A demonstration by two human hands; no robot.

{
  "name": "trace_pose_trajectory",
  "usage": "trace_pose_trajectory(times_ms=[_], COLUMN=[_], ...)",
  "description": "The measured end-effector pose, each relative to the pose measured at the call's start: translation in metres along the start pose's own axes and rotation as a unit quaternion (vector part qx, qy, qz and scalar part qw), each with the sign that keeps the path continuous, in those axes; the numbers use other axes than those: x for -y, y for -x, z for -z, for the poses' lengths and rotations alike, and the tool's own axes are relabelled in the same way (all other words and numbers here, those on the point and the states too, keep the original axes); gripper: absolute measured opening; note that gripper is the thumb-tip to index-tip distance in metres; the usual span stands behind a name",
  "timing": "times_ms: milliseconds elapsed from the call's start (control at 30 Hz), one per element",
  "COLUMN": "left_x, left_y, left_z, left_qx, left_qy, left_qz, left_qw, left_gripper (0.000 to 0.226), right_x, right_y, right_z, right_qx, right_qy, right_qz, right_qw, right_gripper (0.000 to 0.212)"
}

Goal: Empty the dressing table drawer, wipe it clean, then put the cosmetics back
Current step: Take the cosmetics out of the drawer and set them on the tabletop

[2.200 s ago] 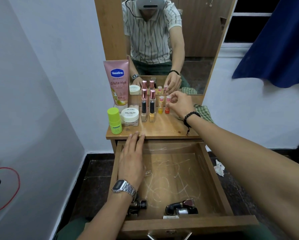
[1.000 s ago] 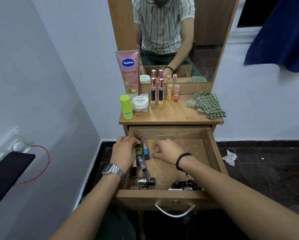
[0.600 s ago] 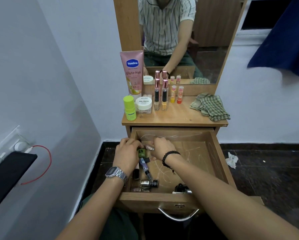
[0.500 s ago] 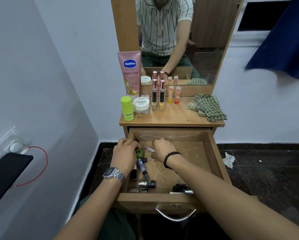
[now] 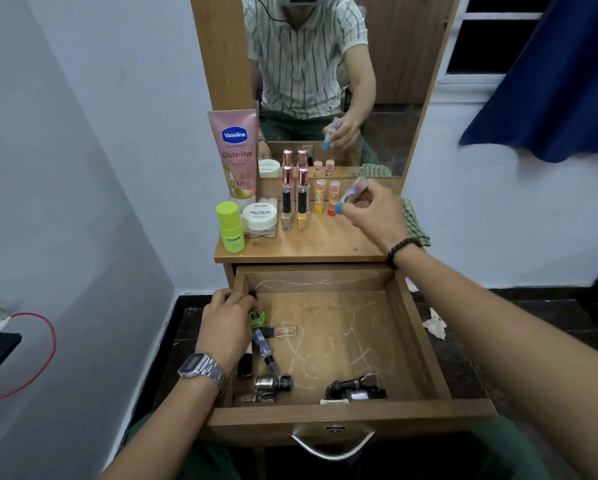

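The wooden drawer [image 5: 422, 341] stands pulled open, its floor scratched with pale marks. My left hand [image 5: 226, 325] rests at its left wall, fingers closed on a small green bottle [image 5: 256, 317]. A clear tube [image 5: 283, 331], a purple tube [image 5: 263, 346], a silver bottle [image 5: 273, 382] and dark bottles [image 5: 356, 388] lie in the drawer. My right hand [image 5: 373, 213] hovers over the table top [image 5: 325, 244], holding a small tube with a blue cap [image 5: 349, 197] beside two small lip balms [image 5: 327, 201].
On the table top stand a pink Vaseline tube [image 5: 237, 154], a green bottle [image 5: 230, 232], a white nail polish jar [image 5: 259, 216], two perfume bottles [image 5: 294, 199] and a green checked cloth [image 5: 413, 225]. A mirror [image 5: 325, 81] rises behind. Crumpled paper [image 5: 436, 323] lies on the dark floor.
My right hand has lifted the blue-capped tube out of the drawer and carried it up over the table top. My left hand stays at the drawer's left side on the green bottle.
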State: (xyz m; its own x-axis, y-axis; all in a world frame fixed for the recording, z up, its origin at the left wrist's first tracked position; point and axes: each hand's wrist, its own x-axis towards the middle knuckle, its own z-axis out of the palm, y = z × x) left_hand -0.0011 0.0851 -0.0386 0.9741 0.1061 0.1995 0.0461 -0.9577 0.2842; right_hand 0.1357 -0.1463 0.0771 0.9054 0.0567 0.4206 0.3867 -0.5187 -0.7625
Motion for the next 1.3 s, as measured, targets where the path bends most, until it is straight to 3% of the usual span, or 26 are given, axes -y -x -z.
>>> trace_pose_trajectory(times_ms=[100,300,733,867,967,1033,1200,1300], left_x=[0.001,-0.003,-0.001,-0.003,-0.002,-0.001,-0.005,-0.016], left_y=[0.003,0.000,-0.004,-0.005,-0.005,-0.006,-0.005,-0.001], left_z=[-0.002,-0.005,-0.005,-0.005,-0.005,-0.005,-0.007,-0.013], left_qx=[-0.010,-0.020,-0.012,-0.009,-0.011,-0.007,0.009,0.051], left_qy=[0.004,0.014,0.014,0.009,0.007,-0.008,-0.052,-0.078], left_qz=[-0.006,-0.020,-0.012,-0.017,-0.023,-0.034,-0.080,-0.114], left_qw=[1.000,1.000,1.000,1.000,1.000,0.999,0.995,0.989], left_gripper=[0.029,0.030,0.031,0.031,0.032,0.033,0.029,0.026], right_x=[-0.020,-0.043,-0.062,-0.058,-0.041,-0.029,-0.030,-0.047], right_y=[-0.030,-0.058,-0.067,-0.057,-0.037,-0.016,0.052,0.089], right_z=[0.001,-0.003,-0.020,-0.008,0.003,0.003,-0.020,-0.037], right_qx=[-0.013,0.054,0.085,-0.013,-0.102,-0.112,0.058,0.180], right_qy=[0.053,0.165,0.199,0.107,0.045,0.023,0.049,0.072], right_qz=[-0.044,-0.043,-0.061,-0.066,-0.018,0.039,0.117,0.065], right_qw=[0.998,0.984,0.974,0.992,0.994,0.993,0.990,0.979], right_gripper=[0.009,0.018,0.016,0.037,0.033,0.027,0.021,0.019])
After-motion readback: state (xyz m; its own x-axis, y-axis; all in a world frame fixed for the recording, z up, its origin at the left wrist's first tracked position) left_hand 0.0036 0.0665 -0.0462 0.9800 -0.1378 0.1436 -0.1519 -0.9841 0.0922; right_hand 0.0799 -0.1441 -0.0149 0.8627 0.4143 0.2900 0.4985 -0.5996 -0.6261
